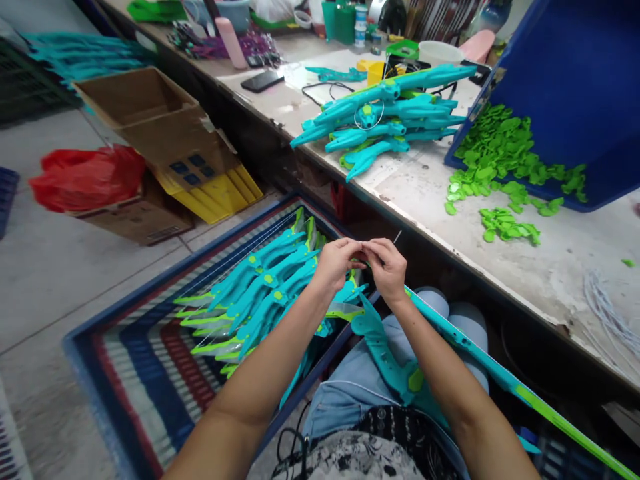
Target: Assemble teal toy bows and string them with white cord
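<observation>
My left hand [339,261] and my right hand [386,265] meet fingertip to fingertip above the crate's right edge. Both are closed in a pinch. A thin white string end [398,237] pokes out behind my right hand; what lies between the left fingertips is too small to make out. Across my lap rests a turquoise and green toy bow [380,343], its long limb [480,350] running to the lower right, partly hidden by my right forearm. Left of my hands, several strung bows [270,280] lie stacked in a blue crate [95,380] with a striped lining.
On the worktable [425,193] lie a pile of turquoise bow parts [385,120], a tipped blue bin [565,100] spilling green pieces [500,153], loose white strings [613,313] and a phone [263,81]. Cardboard boxes [145,120] and a red bag [90,177] stand left.
</observation>
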A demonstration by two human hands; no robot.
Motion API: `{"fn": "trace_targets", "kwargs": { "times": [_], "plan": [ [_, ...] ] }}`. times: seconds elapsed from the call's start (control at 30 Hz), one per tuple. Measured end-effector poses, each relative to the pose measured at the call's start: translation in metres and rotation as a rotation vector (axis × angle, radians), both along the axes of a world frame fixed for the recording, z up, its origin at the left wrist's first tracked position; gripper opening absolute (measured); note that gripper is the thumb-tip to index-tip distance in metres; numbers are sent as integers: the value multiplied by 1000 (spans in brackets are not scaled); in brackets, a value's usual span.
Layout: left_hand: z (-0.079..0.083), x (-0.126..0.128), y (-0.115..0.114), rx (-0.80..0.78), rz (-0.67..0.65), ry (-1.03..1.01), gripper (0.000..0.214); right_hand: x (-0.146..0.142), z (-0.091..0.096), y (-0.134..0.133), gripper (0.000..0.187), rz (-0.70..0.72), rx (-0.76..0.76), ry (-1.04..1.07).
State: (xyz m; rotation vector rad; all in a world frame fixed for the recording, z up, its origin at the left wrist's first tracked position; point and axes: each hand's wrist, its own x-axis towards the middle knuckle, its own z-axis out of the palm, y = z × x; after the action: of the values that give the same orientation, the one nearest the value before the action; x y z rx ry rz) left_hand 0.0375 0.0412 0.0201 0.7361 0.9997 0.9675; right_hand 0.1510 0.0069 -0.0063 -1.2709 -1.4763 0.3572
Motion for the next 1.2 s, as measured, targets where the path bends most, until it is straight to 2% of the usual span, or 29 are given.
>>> {"fn": "trace_targets", "kwargs": {
  "times": [0.1,0.23,0.33,0.53,0.77,0.83,0.97,1.03,1.13,1.2],
  "plan": [
    [3,-3,3,20,-87,-31,19,9,6,2,20,12,27,-90],
    [5,-4,3,136,-141,88,17,15,8,2,20,45,43,-246],
    [1,-1,1,230,-159,177,19,17,5,1,20,-3,67,-339],
    [-14,4,1,405,-50,372,17,20,-2,-3,20,-65,-12,-322],
    [-19,-5,-3,471,-240,450,18,20,-16,-15,23,-46,-41,-343],
    [-22,-5,-6,502,-254,465,18,20,-23,-17,23,-72,-58,-355],
    [-33,1,-10,545,-193,455,17,22,-36,-15,20,-171,-83,-342],
    [-38,-1,-13,543,-164,398,17,24,-38,-15,19,-166,-78,-334],
    [-50,-25,-33,475,-7,430,27,25,-37,-22,19,-112,-11,-322],
    [-62,-54,-62,347,107,573,30,20,-35,-32,19,-50,32,-331]
  ]
}}
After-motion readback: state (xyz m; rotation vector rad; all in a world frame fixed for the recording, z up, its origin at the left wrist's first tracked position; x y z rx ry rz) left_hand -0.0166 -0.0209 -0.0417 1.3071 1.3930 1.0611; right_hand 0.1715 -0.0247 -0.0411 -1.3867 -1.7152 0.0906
